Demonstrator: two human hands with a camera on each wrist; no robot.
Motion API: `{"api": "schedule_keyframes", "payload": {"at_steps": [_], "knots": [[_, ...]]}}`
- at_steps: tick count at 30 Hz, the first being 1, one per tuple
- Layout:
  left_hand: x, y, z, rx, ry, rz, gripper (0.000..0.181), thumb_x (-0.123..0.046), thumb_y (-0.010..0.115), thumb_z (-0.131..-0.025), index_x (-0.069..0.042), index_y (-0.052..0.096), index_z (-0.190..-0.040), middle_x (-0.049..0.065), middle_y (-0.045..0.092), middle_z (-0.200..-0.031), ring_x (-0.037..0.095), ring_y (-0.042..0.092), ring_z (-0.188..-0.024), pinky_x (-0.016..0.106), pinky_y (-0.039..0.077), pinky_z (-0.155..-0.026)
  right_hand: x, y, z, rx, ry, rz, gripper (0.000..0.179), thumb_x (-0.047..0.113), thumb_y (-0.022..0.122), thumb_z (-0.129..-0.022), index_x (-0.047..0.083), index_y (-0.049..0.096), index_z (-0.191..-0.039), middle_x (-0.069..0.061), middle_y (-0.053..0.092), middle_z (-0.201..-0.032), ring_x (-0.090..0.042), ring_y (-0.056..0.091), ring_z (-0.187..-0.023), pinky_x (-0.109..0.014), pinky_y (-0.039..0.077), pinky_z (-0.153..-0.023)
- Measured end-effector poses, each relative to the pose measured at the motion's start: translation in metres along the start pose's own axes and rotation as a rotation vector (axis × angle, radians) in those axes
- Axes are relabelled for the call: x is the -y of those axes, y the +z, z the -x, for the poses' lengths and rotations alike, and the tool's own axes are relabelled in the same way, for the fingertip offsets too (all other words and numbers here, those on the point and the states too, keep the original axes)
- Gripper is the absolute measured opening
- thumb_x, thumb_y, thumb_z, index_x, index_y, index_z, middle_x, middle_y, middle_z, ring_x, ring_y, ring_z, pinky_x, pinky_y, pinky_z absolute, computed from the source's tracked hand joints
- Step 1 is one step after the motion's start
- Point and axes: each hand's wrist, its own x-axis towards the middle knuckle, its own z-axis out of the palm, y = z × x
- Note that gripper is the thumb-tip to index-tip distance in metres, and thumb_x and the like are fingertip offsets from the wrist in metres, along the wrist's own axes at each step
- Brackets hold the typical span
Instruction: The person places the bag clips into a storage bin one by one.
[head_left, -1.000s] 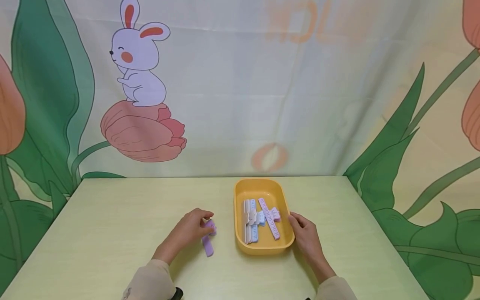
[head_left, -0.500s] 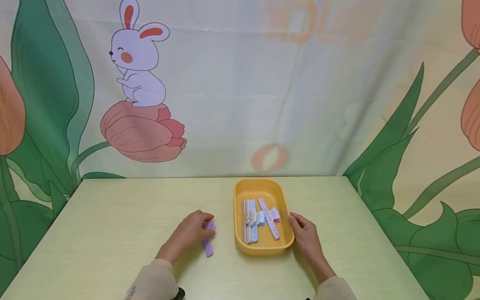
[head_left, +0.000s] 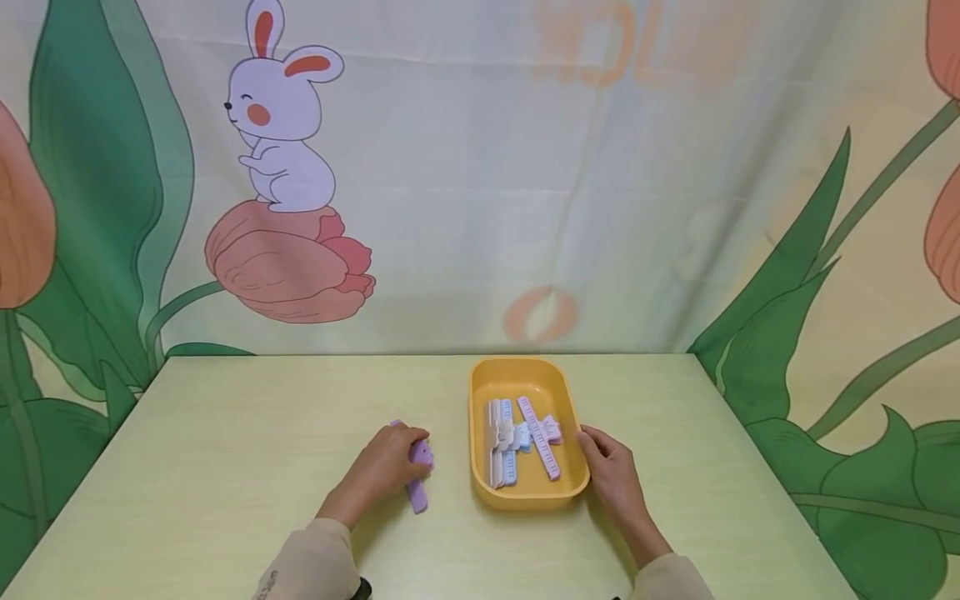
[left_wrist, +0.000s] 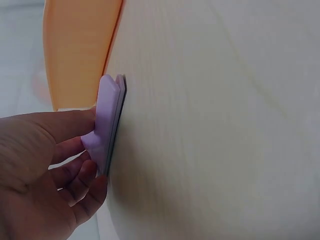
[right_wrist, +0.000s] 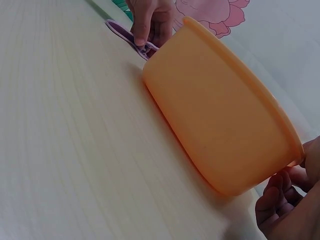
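Observation:
Beside the tray's left side, my left hand (head_left: 377, 468) holds a purple bag clip (head_left: 417, 498), thumb and fingers closed about its middle. In the left wrist view the clip (left_wrist: 106, 112) shows two long layered bars close over the table; part of it lies behind the fingers. My right hand (head_left: 613, 471) grips the right rim of a yellow tray (head_left: 528, 502), its fingers bent at the outer wall. Inside the tray lie a pink clip (head_left: 539, 437) set slantwise, a blue clip (head_left: 509, 468) and pale clips (head_left: 493, 465) stacked along the left wall.
The tray stands on a pale wooden table (head_left: 247, 433), right of the middle. Behind the table's far edge hangs a printed curtain (head_left: 450, 167) with a rabbit, tulips and leaves.
My left hand has shifted slightly right and downward over the purple clip, and the clip's far end now shows beyond the fingers. The right hand and the tray have stayed in place.

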Motion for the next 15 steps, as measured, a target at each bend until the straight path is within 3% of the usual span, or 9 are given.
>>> {"api": "schedule_keyframes", "payload": {"at_steps": [15], "knots": [[-0.0016, 0.0018, 0.0051, -0.033, -0.002, -0.039, 0.046, -0.012, 0.087, -0.082, 0.004, 0.072, -0.122, 0.005, 0.063, -0.098, 0.019, 0.053, -0.088, 0.035, 0.047, -0.077, 0.0023, -0.0005, 0.0024, 0.0, -0.016, -0.011, 0.045, 0.027, 0.06, -0.107, -0.006, 0.061, -0.138, -0.024, 0.063, -0.136, -0.032, 0.062, -0.12, -0.032, 0.057, -0.093]]}}
